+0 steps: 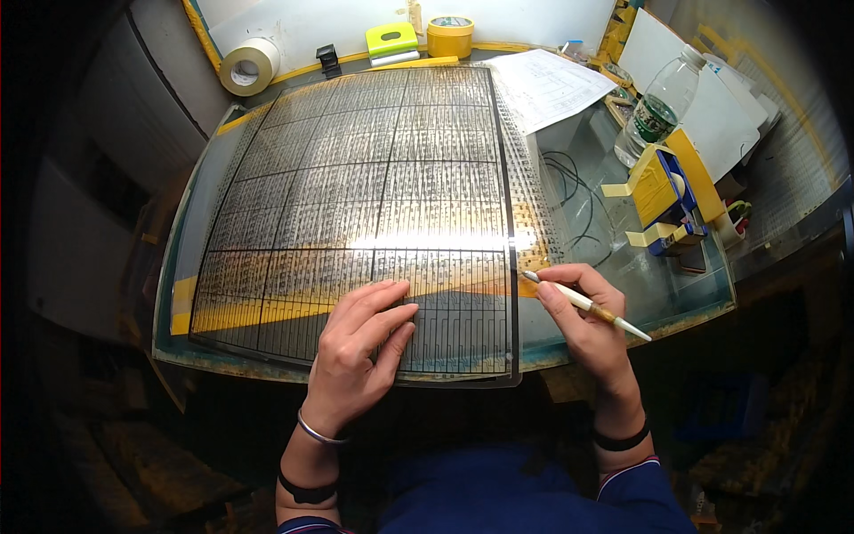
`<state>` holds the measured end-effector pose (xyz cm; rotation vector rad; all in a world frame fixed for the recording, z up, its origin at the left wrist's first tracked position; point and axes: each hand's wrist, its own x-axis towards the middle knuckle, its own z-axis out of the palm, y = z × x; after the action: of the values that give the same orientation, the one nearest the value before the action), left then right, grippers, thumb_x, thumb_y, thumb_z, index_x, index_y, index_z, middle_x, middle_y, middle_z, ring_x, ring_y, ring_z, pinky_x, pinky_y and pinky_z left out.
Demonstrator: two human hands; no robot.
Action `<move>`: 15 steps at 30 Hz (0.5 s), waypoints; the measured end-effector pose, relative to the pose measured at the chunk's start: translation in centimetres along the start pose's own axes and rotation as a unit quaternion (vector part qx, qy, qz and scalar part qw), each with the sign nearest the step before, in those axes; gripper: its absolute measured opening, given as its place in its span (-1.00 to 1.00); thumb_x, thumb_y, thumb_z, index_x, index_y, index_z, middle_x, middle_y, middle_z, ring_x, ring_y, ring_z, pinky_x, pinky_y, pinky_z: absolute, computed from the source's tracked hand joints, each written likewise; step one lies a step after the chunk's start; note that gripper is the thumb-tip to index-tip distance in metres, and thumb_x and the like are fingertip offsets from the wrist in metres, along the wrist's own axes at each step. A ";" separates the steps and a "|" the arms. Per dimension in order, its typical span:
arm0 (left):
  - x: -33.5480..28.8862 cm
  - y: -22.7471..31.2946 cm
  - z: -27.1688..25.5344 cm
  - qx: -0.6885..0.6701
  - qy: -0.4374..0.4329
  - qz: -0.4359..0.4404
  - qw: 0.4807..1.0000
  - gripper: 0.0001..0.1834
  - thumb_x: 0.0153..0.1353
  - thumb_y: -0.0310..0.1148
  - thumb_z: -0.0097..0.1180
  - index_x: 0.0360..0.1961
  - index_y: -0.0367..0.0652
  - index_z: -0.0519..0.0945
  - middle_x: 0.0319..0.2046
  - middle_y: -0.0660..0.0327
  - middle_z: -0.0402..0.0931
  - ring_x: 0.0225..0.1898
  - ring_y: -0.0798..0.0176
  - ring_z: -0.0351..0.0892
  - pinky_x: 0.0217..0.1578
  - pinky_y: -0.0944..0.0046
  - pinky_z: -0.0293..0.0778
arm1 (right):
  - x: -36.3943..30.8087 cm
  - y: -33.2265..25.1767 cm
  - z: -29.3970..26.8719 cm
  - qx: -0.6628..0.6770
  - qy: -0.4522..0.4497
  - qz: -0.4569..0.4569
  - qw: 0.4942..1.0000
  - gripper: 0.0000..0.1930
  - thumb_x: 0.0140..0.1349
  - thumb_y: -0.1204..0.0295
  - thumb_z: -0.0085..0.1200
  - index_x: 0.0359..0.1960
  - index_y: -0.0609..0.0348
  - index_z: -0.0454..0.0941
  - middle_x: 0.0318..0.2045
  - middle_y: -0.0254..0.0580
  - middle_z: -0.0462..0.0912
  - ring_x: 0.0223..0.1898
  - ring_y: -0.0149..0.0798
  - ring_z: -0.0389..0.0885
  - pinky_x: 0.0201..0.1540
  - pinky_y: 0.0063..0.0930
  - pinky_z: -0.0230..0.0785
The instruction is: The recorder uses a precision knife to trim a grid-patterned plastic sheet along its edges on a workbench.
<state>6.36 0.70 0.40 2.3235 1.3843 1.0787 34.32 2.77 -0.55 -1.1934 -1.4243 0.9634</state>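
A large see-through film sheet with a dark grid and dense black print lies on the glass-topped table. My left hand rests on its lower middle, fingers stretched out and holding nothing. At the sheet's right edge, my right hand pinches a slim pen-shaped craft knife with a white handle and a tan band. Its metal tip points left, close to the dark border strip; whether it touches the film I cannot tell. Under the film, yellow tape shows at the left. A bright glare band hides some print.
Along the back stand a white tape roll, a black clip, a lime-green hole punch and a yellow tape roll. Printed paper, a plastic bottle, a blue tape dispenser and a thin cable lie right.
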 end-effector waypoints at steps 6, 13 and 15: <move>-0.1 -0.1 0.0 -0.003 -0.004 -0.008 1.000 -0.76 0.20 -0.57 0.30 -0.09 -0.23 0.74 0.09 0.06 0.68 0.21 -0.04 0.59 0.24 0.03 0.48 | 0.0 -0.4 0.2 -0.021 -0.007 -0.002 1.000 -0.85 0.32 0.49 0.31 -0.15 0.32 0.70 -0.27 -0.18 0.74 -0.19 -0.41 0.67 -0.10 -0.54 0.49; -0.1 0.0 0.0 -0.004 -0.002 -0.007 1.000 -0.77 0.20 -0.57 0.31 -0.09 -0.23 0.74 0.09 0.06 0.68 0.21 -0.04 0.59 0.24 0.03 0.48 | -0.2 0.8 -1.3 0.015 -0.099 -0.053 0.994 -0.86 0.29 0.52 0.33 -0.39 0.28 0.62 -0.49 -0.28 0.65 -0.42 -0.51 0.55 -0.36 -0.60 0.34; -0.1 0.0 0.0 -0.004 -0.003 -0.008 1.000 -0.77 0.20 -0.57 0.31 -0.10 -0.23 0.74 0.09 0.06 0.68 0.21 -0.04 0.59 0.24 0.03 0.48 | -0.3 0.5 -1.4 0.064 -0.090 -0.024 0.994 -0.85 0.29 0.53 0.33 -0.41 0.27 0.62 -0.50 -0.29 0.64 -0.45 -0.51 0.54 -0.38 -0.60 0.33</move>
<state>6.35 0.62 0.37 2.3039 1.3931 1.0703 35.79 2.52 -0.89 -0.9937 -1.5009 1.1345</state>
